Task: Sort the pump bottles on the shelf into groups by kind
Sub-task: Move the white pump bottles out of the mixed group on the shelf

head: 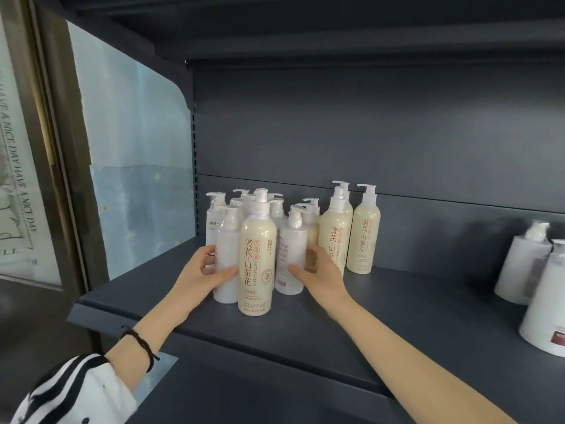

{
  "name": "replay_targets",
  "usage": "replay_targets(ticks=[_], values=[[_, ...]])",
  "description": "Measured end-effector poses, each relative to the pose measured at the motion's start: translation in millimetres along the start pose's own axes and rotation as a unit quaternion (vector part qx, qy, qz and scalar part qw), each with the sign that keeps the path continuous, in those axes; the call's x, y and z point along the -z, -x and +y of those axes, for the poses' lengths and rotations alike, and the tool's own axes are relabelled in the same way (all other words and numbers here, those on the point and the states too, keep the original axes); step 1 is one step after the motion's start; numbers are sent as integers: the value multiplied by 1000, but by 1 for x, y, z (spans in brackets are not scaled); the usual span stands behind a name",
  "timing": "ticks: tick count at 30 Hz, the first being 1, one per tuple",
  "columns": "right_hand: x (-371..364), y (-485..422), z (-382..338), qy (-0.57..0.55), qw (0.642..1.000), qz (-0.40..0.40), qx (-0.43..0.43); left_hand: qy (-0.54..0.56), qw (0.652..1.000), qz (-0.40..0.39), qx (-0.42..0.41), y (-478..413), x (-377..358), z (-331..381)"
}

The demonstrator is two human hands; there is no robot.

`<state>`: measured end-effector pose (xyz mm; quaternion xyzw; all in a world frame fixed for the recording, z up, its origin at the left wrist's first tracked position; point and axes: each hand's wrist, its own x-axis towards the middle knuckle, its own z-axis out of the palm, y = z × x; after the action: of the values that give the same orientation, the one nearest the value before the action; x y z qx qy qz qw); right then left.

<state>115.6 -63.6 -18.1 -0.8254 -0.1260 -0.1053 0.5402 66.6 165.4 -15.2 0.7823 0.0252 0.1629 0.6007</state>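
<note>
A cluster of pump bottles stands on the dark grey shelf (397,316). At its front is a cream bottle (257,264) with red lettering. My left hand (208,273) grips a white bottle (227,255) just left of it. My right hand (318,270) grips another white bottle (292,258) just right of it. Further cream bottles (363,234) stand to the right of the cluster, and several more white and cream ones are packed behind, partly hidden.
Two larger white pump bottles (547,295) stand at the right edge of the shelf. A pale blue side panel (134,154) closes the shelf on the left, and another shelf (336,29) hangs overhead. Bare shelf lies between the cluster and the right-hand bottles.
</note>
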Motion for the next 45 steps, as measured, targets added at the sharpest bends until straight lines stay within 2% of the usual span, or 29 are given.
replay_targets(ticks=[6,14,18,22,26,32,45], values=[[-15,-11,2,8,999,47,2,-22,1000,-8,1,-5,7,-6],[-2,3,-4,17,998,54,-5,-23,1000,-12,3,7,25,-7],[12,13,0,41,998,54,-21,-49,998,-1,-25,29,25,-1],[31,28,-1,52,998,36,-28,-83,994,-39,-57,59,9,12],[62,53,-1,20,999,19,-40,-91,989,-89,-69,86,-34,32],[126,87,13,20,999,20,-44,-65,992,-92,-61,105,-110,57],[282,151,70,88,988,110,-64,-34,985,-144,-90,148,-288,110]])
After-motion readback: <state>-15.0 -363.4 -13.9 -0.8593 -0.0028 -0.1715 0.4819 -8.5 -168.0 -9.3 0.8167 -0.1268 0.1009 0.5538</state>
